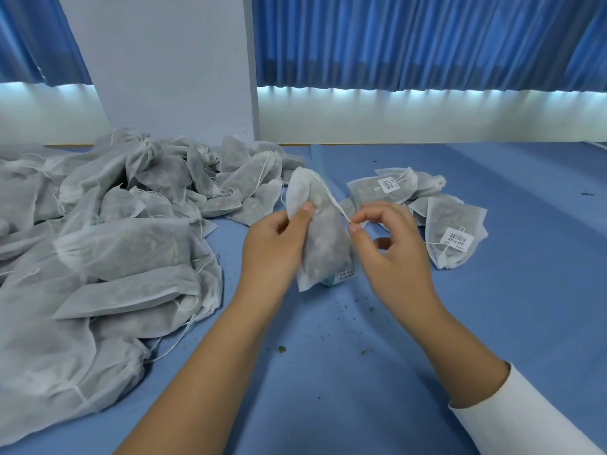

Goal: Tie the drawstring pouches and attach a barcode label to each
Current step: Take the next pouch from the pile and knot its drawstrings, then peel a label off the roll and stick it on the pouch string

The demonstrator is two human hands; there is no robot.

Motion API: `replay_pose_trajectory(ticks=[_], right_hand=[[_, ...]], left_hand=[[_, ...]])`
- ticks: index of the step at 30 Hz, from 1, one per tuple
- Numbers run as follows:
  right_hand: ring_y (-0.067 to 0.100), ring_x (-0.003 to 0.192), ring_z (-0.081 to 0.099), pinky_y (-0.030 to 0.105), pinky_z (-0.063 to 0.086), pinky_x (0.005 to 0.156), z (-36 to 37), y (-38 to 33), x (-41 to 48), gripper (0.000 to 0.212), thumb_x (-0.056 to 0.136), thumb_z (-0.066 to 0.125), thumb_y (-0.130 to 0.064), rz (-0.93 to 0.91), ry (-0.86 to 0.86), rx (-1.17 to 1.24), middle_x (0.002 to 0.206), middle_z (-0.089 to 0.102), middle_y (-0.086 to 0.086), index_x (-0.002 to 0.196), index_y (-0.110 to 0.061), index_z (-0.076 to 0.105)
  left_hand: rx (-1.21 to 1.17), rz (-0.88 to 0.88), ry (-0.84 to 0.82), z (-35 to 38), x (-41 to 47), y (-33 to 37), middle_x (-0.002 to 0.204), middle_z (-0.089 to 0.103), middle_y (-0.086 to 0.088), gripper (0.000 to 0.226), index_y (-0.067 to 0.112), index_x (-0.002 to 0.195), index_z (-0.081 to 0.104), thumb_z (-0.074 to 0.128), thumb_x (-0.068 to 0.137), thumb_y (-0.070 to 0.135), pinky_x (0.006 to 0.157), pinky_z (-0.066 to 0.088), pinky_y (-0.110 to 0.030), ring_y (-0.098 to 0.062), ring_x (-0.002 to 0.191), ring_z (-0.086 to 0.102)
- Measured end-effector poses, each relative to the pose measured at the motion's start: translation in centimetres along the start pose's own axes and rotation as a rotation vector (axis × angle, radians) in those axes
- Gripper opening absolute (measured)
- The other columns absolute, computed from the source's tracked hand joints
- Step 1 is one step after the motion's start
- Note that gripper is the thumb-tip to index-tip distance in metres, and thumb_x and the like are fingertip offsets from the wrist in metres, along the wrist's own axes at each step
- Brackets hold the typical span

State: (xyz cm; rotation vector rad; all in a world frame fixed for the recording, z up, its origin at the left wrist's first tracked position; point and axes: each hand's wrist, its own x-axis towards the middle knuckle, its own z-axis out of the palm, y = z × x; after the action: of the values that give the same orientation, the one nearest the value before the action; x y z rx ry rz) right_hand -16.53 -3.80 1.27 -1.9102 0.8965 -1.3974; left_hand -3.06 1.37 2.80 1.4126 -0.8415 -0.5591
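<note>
While left fingers grip the pouch, right fingers pinch its drawstring above a half-hidden label

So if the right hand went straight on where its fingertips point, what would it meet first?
Likely the pouch gripped by the left hand; the right hand, pinching its drawstring, points left at it. Depth is unclear.

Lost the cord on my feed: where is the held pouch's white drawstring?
Head view, centre: the thin white drawstring runs from the top of the grey fabric pouch, which the left hand grips, down to the pinching fingers of the right hand.
</note>
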Motion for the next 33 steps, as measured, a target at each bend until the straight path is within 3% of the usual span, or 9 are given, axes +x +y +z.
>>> replay_pose_trajectory(ticks=[2, 5, 9, 13, 17, 21, 25, 29, 33], right_hand=[[0.007, 0.112, 0.05, 0.017, 0.043, 0.083, 0.3, 0.0, -0.4, 0.014, 0.088, 0.066, -0.012, -0.201, -0.01, -0.153, 0.115, 0.055, -0.004, 0.091, -0.026, 0.066], [0.02, 0.108, 0.051, 0.024, 0.039, 0.094, 0.8, 0.5, -0.7, 0.009, 0.085, 0.066, -0.012, -0.385, -0.041, -0.292, 0.111, 0.059, 0.001, 0.092, -0.016, 0.069], [0.018, 0.103, 0.051, 0.017, 0.035, 0.094, 0.9, 0.6, -0.7, 0.009, 0.084, 0.065, -0.011, -0.421, -0.077, -0.317, 0.106, 0.061, 0.0, 0.093, -0.013, 0.069], [0.014, 0.106, 0.05, 0.031, 0.045, 0.09, 0.8, 0.6, -0.7, 0.011, 0.085, 0.064, -0.015, -0.335, -0.148, -0.21, 0.108, 0.061, -0.002, 0.094, -0.016, 0.072], [0.007, 0.113, 0.053, 0.02, 0.044, 0.087, 0.2, 0.5, -0.2, 0.026, 0.086, 0.061, -0.009, -0.205, -0.177, -0.084, 0.113, 0.062, -0.013, 0.098, -0.031, 0.069], [0.0, 0.1, 0.052, 0.015, 0.04, 0.077, -1.3, 1.6, 1.3, 0.037, 0.084, 0.058, -0.002, 0.149, -0.215, -0.1, 0.112, 0.054, -0.02, 0.104, -0.033, 0.054], [0.009, 0.105, 0.059, 0.023, 0.048, 0.079, -2.3, 3.2, 1.9, 0.039, 0.085, 0.065, -0.008, 0.452, -0.518, -0.08, 0.114, 0.062, -0.005, 0.109, -0.026, 0.039], [0.01, 0.075, 0.058, 0.028, 0.045, 0.073, -1.7, 3.4, 1.7, 0.028, 0.09, 0.065, -0.012, 0.407, -0.55, -0.038, 0.083, 0.072, -0.01, 0.1, -0.023, 0.041], [0.021, 0.076, 0.057, 0.043, 0.047, 0.082, -1.7, 3.3, 1.8, 0.021, 0.093, 0.063, -0.013, 0.401, -0.519, 0.065, 0.073, 0.068, 0.002, 0.098, -0.021, 0.044]], left_hand=[[0.062, 0.018, -0.001, 0.0, 0.0, -0.2, 0.051, 0.038, 0.008, 0.05, 0.007, 0.061, 0.047, 0.062, 0.094, 0.041, 0.047, 0.028, -0.016, -0.006, 0.048, 0.035], [0.103, -0.01, -0.025, 0.3, 0.0, -0.5, 0.043, 0.029, 0.014, 0.052, 0.019, 0.055, 0.034, 0.06, 0.095, 0.04, 0.041, 0.024, -0.015, -0.004, 0.041, 0.028], [-0.061, -0.151, -0.111, 0.2, 0.1, -0.5, 0.073, 0.049, -0.003, 0.042, 0.018, 0.078, 0.053, 0.061, 0.087, 0.058, 0.07, 0.04, -0.031, -0.015, 0.068, 0.048], [-0.07, -0.163, -0.159, 0.1, 0.0, -0.5, 0.069, 0.054, -0.007, 0.036, 0.011, 0.072, 0.066, 0.071, 0.086, 0.043, 0.068, 0.043, -0.034, -0.018, 0.068, 0.054], [-0.068, -0.201, -0.066, -0.4, 0.8, -1.0, 0.082, 0.075, -0.009, 0.029, 0.006, 0.085, 0.073, 0.069, 0.09, 0.034, 0.077, 0.055, -0.038, -0.023, 0.079, 0.071], [-0.077, -0.222, 0.046, -1.6, 2.1, -1.4, 0.081, 0.076, 0.005, 0.022, 0.02, 0.085, 0.071, 0.062, 0.093, 0.039, 0.067, 0.054, -0.028, -0.012, 0.079, 0.071], [-0.077, -0.23, 0.093, -2.2, 3.0, -2.0, 0.086, 0.07, 0.007, 0.025, 0.024, 0.086, 0.065, 0.054, 0.097, 0.043, 0.07, 0.048, -0.029, -0.011, 0.083, 0.066], [-0.159, -0.249, 0.099, -2.5, 3.6, -2.3, 0.093, 0.069, 0.011, 0.021, 0.03, 0.091, 0.063, 0.052, 0.097, 0.047, 0.079, 0.052, -0.034, -0.01, 0.09, 0.066], [-0.278, -0.244, 0.027, -2.7, 3.6, -2.1, 0.109, 0.074, 0.003, 0.027, 0.032, 0.108, 0.067, 0.048, 0.098, 0.049, 0.098, 0.051, -0.039, -0.017, 0.106, 0.068]])
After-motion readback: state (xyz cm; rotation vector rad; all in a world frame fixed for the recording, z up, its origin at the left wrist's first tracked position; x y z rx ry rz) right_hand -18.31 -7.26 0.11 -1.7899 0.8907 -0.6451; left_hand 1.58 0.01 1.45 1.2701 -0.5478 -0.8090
